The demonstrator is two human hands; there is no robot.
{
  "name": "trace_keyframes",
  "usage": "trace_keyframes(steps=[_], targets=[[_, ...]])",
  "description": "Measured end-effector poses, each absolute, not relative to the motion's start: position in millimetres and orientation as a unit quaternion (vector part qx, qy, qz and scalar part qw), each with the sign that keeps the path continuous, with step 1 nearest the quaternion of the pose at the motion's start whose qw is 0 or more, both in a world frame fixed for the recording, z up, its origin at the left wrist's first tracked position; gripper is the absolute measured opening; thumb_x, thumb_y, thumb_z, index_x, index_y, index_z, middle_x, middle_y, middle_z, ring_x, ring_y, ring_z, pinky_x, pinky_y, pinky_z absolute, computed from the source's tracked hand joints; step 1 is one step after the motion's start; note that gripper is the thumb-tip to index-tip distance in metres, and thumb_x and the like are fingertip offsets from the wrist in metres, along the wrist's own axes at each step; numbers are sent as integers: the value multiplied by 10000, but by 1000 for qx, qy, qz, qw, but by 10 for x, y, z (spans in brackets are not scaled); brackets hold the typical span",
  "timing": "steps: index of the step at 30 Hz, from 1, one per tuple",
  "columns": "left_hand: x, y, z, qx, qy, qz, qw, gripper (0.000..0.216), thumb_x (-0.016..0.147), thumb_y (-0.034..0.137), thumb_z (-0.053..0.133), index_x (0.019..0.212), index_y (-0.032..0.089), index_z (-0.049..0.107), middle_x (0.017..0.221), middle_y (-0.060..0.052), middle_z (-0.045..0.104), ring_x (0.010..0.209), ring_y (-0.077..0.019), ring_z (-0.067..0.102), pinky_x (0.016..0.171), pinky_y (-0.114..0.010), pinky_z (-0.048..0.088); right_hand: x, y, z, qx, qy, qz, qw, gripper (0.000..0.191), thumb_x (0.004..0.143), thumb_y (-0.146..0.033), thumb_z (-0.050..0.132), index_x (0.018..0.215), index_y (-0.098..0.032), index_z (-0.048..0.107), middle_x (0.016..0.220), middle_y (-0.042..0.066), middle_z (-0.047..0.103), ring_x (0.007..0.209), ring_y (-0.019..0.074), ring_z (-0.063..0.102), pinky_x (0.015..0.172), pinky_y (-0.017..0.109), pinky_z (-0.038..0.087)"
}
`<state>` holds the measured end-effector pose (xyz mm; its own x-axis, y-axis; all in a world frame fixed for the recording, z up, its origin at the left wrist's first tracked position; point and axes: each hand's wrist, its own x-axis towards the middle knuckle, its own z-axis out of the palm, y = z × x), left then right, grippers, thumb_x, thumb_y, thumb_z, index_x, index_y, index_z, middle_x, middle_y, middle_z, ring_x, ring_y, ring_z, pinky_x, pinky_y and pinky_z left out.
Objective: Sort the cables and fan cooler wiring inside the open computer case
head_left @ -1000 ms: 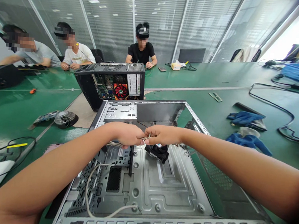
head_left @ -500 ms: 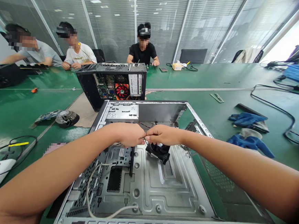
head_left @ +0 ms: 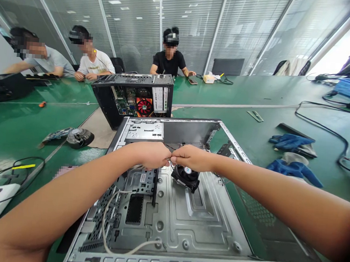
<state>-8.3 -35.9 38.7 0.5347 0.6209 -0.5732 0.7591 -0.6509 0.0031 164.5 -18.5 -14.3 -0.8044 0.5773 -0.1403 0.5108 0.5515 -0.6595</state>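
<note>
An open, nearly bare computer case [head_left: 185, 224] lies on its side on the green table in front of me. My left hand [head_left: 151, 155] and my right hand [head_left: 191, 157] meet fingertip to fingertip above its far half, both closed in a pinch on a thin bundle of pale wires [head_left: 170, 161] between them. Below my right hand, a small black fan [head_left: 186, 176] rests on the case floor. A pale cable [head_left: 107, 222] loops across the left side of the case floor. The wire ends inside my fingers are hidden.
A second open computer [head_left: 135, 99] with a red fan card stands behind the case. Blue gloves [head_left: 293, 168] and a black cable [head_left: 329, 127] lie to the right, a loose board with a cooler [head_left: 71, 136] to the left. Three people sit at the far side.
My two hands have risen slightly and stayed pinched together; the view has shifted a little. The fan under my right hand shows more now.
</note>
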Motion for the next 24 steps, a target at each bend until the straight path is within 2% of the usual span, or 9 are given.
trace_keyframes(steps=[3,7,10,13,17,20,24], targets=[[-98,-377,400,880,395,-246,99,365,904,338,361,938,147,670,802,-112,699,650,-206,595,618,-314,415,1648,-198,-106,-331,-834,439,37,296,905,-350,411,754,-154,574,563,-53,384,520,95,337,512,241,289],[-171,-334,380,853,410,-247,208,356,901,427,398,923,159,631,588,-36,661,572,-166,589,607,-284,419,1662,-211,-81,-327,-816,473,54,369,894,-407,438,629,-162,510,536,-42,411,494,89,335,495,247,288],[-234,-294,366,839,409,-234,270,314,886,424,424,895,167,603,645,-23,686,561,-138,606,590,-264,421,1672,-204,-89,-316,-800,505,75,407,907,-423,404,583,-178,437,533,-31,427,483,87,338,487,249,291],[-271,-273,363,837,411,-234,275,313,876,412,424,808,164,602,639,-36,690,562,-141,598,581,-274,412,1671,-195,-103,-315,-791,517,83,346,910,-391,392,635,-184,429,563,-30,454,490,89,353,485,242,294],[-276,-259,356,838,396,-247,282,303,886,361,387,853,157,610,559,-31,659,584,-156,595,589,-282,406,1654,-205,-97,-327,-823,461,62,235,876,-331,444,700,-178,476,588,-35,476,528,96,388,523,242,315],[-265,-250,340,841,384,-259,280,317,898,358,365,910,152,605,520,-23,636,587,-162,601,596,-279,409,1650,-220,-95,-329,-863,380,54,138,842,-287,493,777,-169,525,633,-31,506,571,104,410,557,246,317],[-245,-256,332,842,381,-267,272,302,900,328,353,913,153,599,514,-21,630,566,-162,603,587,-275,415,1649,-236,-121,-299,-914,268,53,96,832,-252,532,785,-171,550,698,-2,562,632,126,461,596,261,323]])
